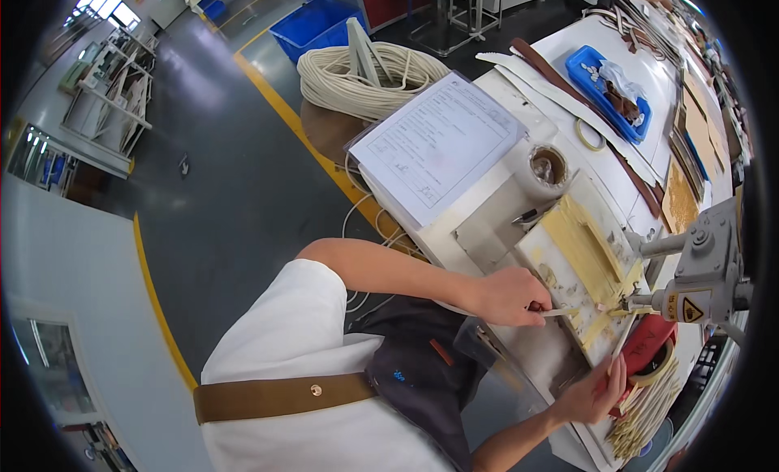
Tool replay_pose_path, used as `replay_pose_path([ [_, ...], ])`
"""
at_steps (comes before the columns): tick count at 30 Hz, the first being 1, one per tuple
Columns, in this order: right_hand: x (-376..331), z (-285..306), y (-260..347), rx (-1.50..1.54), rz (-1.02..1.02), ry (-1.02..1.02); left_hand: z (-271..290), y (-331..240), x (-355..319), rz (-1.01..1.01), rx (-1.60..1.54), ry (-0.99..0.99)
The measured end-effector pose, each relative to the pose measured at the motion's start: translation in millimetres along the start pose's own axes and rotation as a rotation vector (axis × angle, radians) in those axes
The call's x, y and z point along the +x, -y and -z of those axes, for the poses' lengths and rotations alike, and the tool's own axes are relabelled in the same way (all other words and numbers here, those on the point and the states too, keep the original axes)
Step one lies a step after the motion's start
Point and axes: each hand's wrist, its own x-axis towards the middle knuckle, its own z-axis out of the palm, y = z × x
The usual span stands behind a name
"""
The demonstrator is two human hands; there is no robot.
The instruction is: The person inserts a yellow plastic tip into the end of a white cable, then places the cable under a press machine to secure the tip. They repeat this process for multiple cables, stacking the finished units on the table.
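My left hand [513, 297] is closed on a cream cord [560, 313], which passes toward the head of a grey bench machine [704, 261]. Below the machine, the fingers of my right hand [596, 391] are closed at a thin pale length of cord [623, 336] coming from the machine head. Yellowish tape covers part of the pale machine bed [580, 249], where a raised strip stands. Beside my right hand lies a bundle of cut cords [645, 415], next to a red roll [649, 346]. The machine head hides the exact point where the cord meets it.
A large coil of cream cord [369, 78] stands beyond the bench's left end. A printed sheet [438, 143] in a clear sleeve, a wrapped roll [548, 165] and a pen [527, 217] lie on the bench. Farther off are a blue tray [608, 90] and long brown strips [560, 70].
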Motion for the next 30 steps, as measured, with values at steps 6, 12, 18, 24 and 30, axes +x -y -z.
replay_pose_path([
  [6,6,76,14,0.173,-0.068,-0.339,8,7,9,-0.020,0.092,-0.036],
  [12,37,166,-20,0.104,-0.101,-0.524,14,0,16,0.128,0.089,0.069],
  [18,64,149,-78,-0.195,-0.275,-0.339,13,-2,18,0.168,-0.083,0.026],
  [24,46,124,-118,-0.351,-0.209,-0.035,12,0,12,0.169,-0.022,0.044],
  [30,45,113,-101,-0.457,-0.204,0.087,12,-8,2,0.240,-0.145,0.084],
])
